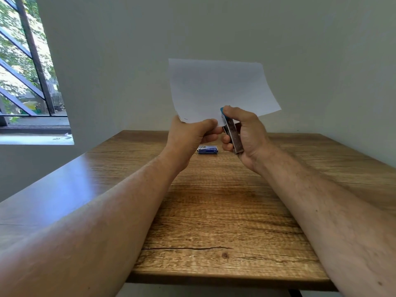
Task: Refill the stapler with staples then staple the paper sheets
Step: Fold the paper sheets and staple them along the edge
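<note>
White paper sheets (218,88) are held up in the air above the far part of the wooden table (214,211). My left hand (190,133) pinches their lower left edge between thumb and fingers. My right hand (244,133) grips a blue and metal stapler (230,128), upright, with its blue nose at the lower edge of the sheets just right of my left thumb. A small blue staple box (207,150) lies on the table under my hands.
A plain wall stands right behind the table's far edge. A window (25,71) with dark bars is at the left, above a ledge. The table's near edge runs across the bottom of the view.
</note>
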